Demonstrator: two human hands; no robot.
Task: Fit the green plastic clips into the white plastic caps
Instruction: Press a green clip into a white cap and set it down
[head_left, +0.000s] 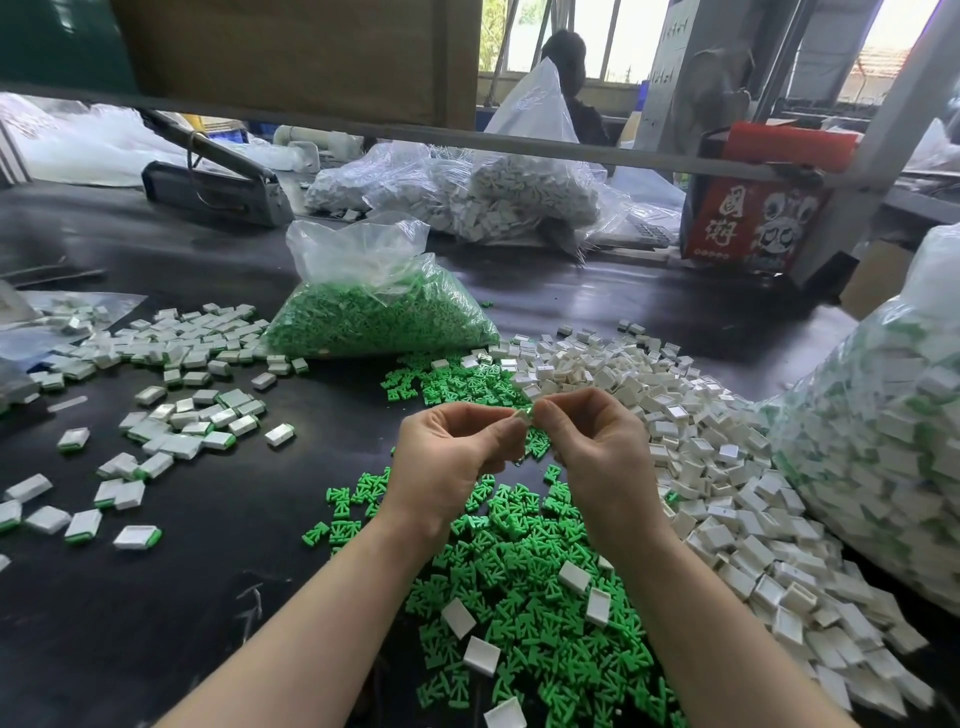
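You're mid-fit. Both hands are raised over the dark table (270, 493), fingertips meeting. Your left hand (452, 452) and right hand (592, 447) are both curled in a pinch on one small piece between them (523, 415): a bit of white with a sliver of green shows. It looks like a white plastic cap with a green plastic clip going in, but fingers hide most of it, so I can't tell how far it's seated or which hand has which part.

Stock layout:
- Loose pile of green plastic clips (524, 597) directly under your wrists, a few stray white caps on top.
- Heap of empty white rectangular plastic caps (691, 441) just to your right.
- Finished white caps with green edges (171, 415) scattered to your left, well apart from the raw stock.
- Clear plastic bag of green clips (384, 312) beyond the hands, open at the top.

My read on the next move: press the clip home squarely until the green edge sits flush, no tilt. Then drop it on the left with the finished ones, and take a fresh cap from the right and a clip from the pile below. Plenty of both remain, so the job is far from done.
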